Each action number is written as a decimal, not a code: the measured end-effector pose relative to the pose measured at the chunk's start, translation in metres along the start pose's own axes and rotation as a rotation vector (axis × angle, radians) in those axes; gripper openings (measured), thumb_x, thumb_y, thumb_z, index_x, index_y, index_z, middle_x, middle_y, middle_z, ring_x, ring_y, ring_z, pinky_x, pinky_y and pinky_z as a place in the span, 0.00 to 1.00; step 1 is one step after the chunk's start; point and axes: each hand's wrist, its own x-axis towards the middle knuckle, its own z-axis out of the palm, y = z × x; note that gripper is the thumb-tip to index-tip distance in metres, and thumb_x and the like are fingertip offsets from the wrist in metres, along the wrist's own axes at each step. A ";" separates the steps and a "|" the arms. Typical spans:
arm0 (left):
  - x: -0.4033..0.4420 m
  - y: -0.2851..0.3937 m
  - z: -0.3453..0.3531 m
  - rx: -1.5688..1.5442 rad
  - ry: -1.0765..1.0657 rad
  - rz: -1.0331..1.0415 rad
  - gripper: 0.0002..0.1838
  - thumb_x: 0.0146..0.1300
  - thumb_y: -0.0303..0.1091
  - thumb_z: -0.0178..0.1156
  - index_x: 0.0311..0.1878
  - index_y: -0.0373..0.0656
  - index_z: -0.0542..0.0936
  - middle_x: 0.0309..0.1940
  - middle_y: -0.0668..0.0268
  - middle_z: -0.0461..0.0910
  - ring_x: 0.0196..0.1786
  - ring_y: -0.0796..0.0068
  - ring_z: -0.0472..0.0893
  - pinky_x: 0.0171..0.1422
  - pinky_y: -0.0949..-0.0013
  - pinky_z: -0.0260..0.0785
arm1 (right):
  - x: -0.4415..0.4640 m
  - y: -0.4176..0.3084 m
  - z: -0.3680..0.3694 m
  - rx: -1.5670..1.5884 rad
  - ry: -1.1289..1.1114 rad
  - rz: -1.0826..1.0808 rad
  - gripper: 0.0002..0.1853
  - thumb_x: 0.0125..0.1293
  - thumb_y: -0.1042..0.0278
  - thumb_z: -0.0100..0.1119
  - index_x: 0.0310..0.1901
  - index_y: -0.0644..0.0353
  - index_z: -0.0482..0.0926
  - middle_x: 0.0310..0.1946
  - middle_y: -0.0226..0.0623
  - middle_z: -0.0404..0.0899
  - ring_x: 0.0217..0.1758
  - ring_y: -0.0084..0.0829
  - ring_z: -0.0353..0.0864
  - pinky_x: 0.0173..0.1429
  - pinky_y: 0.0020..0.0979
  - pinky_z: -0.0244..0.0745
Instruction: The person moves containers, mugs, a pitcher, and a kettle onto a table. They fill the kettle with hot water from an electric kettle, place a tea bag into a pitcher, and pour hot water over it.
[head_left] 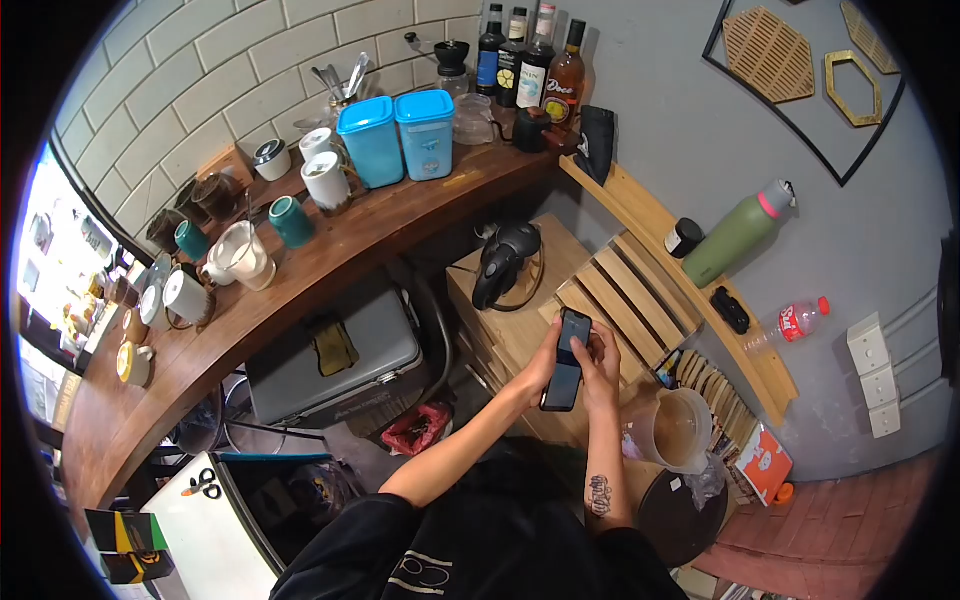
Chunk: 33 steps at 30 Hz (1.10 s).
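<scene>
A dark smartphone [562, 385] is held upright in front of my body, its screen facing me. My left hand [541, 366] is closed along the phone's left edge. On the other side, my right hand [599, 364] grips the right edge, with its thumb over the upper part of the screen. What the screen displays is too small to read. Just beyond the phone, a black handheld scanner-like device [508, 262] with a cable rests on a wooden box top [565, 250]. Slatted wood [625, 300] lies right behind my right hand.
A curved wooden counter [350, 240] carries mugs, two blue-lidded containers [425, 135] and several bottles [535, 70]. A narrow shelf [690, 290] holds a green flask [735, 235] and a plastic bottle [790, 322]. A clear pitcher [675, 428] stands near my right forearm; a grey case [335, 345] sits below the counter.
</scene>
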 end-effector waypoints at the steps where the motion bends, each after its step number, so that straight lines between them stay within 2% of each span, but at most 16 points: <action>1: -0.002 -0.001 -0.003 -0.004 -0.015 -0.001 0.40 0.73 0.72 0.30 0.59 0.49 0.77 0.44 0.65 0.82 0.44 0.75 0.84 0.47 0.70 0.79 | -0.003 0.000 0.003 -0.016 -0.006 -0.023 0.28 0.66 0.72 0.68 0.64 0.63 0.66 0.53 0.40 0.78 0.59 0.30 0.76 0.65 0.33 0.69; 9: 0.023 0.007 0.010 -0.011 0.049 -0.019 0.40 0.73 0.72 0.30 0.58 0.46 0.77 0.43 0.65 0.81 0.40 0.74 0.84 0.46 0.70 0.79 | 0.024 0.005 -0.003 -0.058 0.007 -0.100 0.27 0.64 0.79 0.67 0.63 0.64 0.66 0.52 0.40 0.78 0.55 0.28 0.78 0.57 0.29 0.75; 12: 0.029 0.005 0.008 -0.044 0.038 0.010 0.39 0.73 0.72 0.31 0.57 0.46 0.77 0.41 0.66 0.81 0.38 0.75 0.83 0.44 0.71 0.79 | 0.028 0.002 0.000 -0.160 0.052 -0.068 0.24 0.67 0.74 0.65 0.61 0.64 0.67 0.52 0.41 0.78 0.56 0.28 0.78 0.57 0.30 0.75; 14: 0.036 0.004 0.005 -0.032 0.055 0.019 0.39 0.73 0.72 0.32 0.55 0.45 0.77 0.38 0.66 0.81 0.36 0.76 0.82 0.41 0.72 0.78 | 0.034 -0.004 -0.004 0.038 0.066 0.072 0.25 0.70 0.66 0.65 0.63 0.64 0.68 0.52 0.41 0.78 0.55 0.28 0.78 0.57 0.31 0.75; 15: 0.040 0.002 0.000 -0.033 0.057 0.021 0.39 0.73 0.72 0.32 0.55 0.45 0.77 0.38 0.66 0.81 0.36 0.76 0.82 0.41 0.72 0.78 | 0.036 -0.003 -0.008 0.038 0.064 0.072 0.25 0.70 0.66 0.65 0.63 0.64 0.68 0.52 0.41 0.78 0.55 0.28 0.78 0.57 0.31 0.75; 17: 0.050 0.001 -0.009 -0.098 0.049 0.038 0.39 0.73 0.72 0.31 0.51 0.45 0.77 0.35 0.65 0.81 0.34 0.75 0.81 0.39 0.71 0.77 | 0.039 -0.001 -0.016 0.049 -0.053 0.116 0.30 0.71 0.58 0.64 0.68 0.63 0.66 0.52 0.39 0.77 0.55 0.28 0.77 0.57 0.31 0.75; 18: 0.052 0.004 -0.009 -0.096 0.047 0.040 0.39 0.73 0.72 0.31 0.51 0.45 0.77 0.35 0.65 0.81 0.34 0.75 0.81 0.39 0.71 0.77 | 0.030 -0.019 -0.013 -0.075 -0.065 0.208 0.33 0.70 0.61 0.65 0.71 0.63 0.62 0.56 0.36 0.74 0.56 0.26 0.76 0.55 0.28 0.73; 19: 0.053 0.008 -0.009 -0.082 0.092 0.014 0.40 0.72 0.73 0.31 0.49 0.44 0.77 0.34 0.64 0.80 0.33 0.74 0.81 0.39 0.71 0.77 | 0.026 -0.023 -0.015 -0.075 -0.065 0.205 0.33 0.70 0.61 0.65 0.71 0.63 0.62 0.56 0.36 0.74 0.56 0.26 0.76 0.55 0.28 0.73; 21: 0.061 0.012 -0.013 -0.067 0.134 -0.011 0.41 0.71 0.74 0.32 0.48 0.44 0.77 0.34 0.64 0.80 0.33 0.73 0.81 0.39 0.70 0.77 | 0.022 -0.028 -0.019 -0.161 -0.282 0.182 0.39 0.65 0.65 0.71 0.73 0.62 0.59 0.60 0.37 0.68 0.59 0.27 0.74 0.60 0.30 0.74; 22: 0.071 0.011 -0.018 -0.102 0.084 0.000 0.42 0.70 0.75 0.32 0.47 0.42 0.77 0.33 0.63 0.80 0.32 0.72 0.81 0.38 0.70 0.77 | 0.022 -0.034 -0.018 -0.081 -0.299 0.233 0.47 0.58 0.71 0.76 0.74 0.62 0.55 0.62 0.39 0.66 0.60 0.30 0.74 0.64 0.32 0.73; 26: 0.087 0.034 -0.007 -0.160 0.056 0.028 0.44 0.68 0.78 0.33 0.43 0.40 0.77 0.33 0.61 0.80 0.32 0.70 0.81 0.35 0.69 0.78 | 0.030 -0.054 -0.008 -0.144 -0.311 0.187 0.54 0.51 0.72 0.81 0.75 0.62 0.53 0.62 0.40 0.66 0.62 0.32 0.73 0.63 0.33 0.75; 28: 0.095 0.045 0.002 -0.208 0.028 0.026 0.45 0.67 0.79 0.33 0.44 0.41 0.78 0.33 0.61 0.79 0.33 0.69 0.82 0.37 0.68 0.79 | 0.044 -0.055 -0.006 -0.299 -0.271 -0.001 0.60 0.46 0.71 0.84 0.76 0.62 0.50 0.61 0.42 0.67 0.62 0.34 0.73 0.61 0.34 0.76; 29: 0.099 0.051 0.007 -0.203 0.020 0.022 0.45 0.67 0.79 0.33 0.44 0.41 0.78 0.33 0.61 0.79 0.33 0.69 0.82 0.37 0.68 0.79 | 0.053 -0.055 -0.006 -0.299 -0.261 -0.005 0.60 0.46 0.71 0.84 0.76 0.62 0.50 0.61 0.42 0.67 0.62 0.34 0.73 0.61 0.34 0.76; 31: 0.105 0.063 0.015 -0.171 -0.028 0.025 0.45 0.67 0.78 0.33 0.46 0.40 0.78 0.32 0.61 0.79 0.33 0.67 0.82 0.38 0.66 0.79 | 0.068 -0.064 0.001 -0.336 -0.172 0.026 0.61 0.45 0.73 0.84 0.76 0.64 0.48 0.59 0.43 0.69 0.61 0.35 0.73 0.61 0.34 0.76; 32: 0.105 0.068 0.016 -0.161 -0.083 0.023 0.44 0.70 0.75 0.33 0.52 0.38 0.76 0.38 0.59 0.80 0.39 0.66 0.83 0.45 0.65 0.79 | 0.072 -0.072 0.001 -0.315 -0.164 0.017 0.60 0.45 0.72 0.83 0.75 0.66 0.49 0.57 0.44 0.71 0.60 0.36 0.73 0.62 0.36 0.75; 33: 0.105 0.071 0.019 -0.153 -0.094 0.020 0.44 0.70 0.75 0.33 0.52 0.38 0.76 0.38 0.59 0.80 0.39 0.66 0.83 0.45 0.65 0.79 | 0.077 -0.072 -0.002 -0.314 -0.152 0.011 0.60 0.45 0.72 0.83 0.75 0.66 0.49 0.57 0.44 0.71 0.60 0.36 0.73 0.62 0.36 0.75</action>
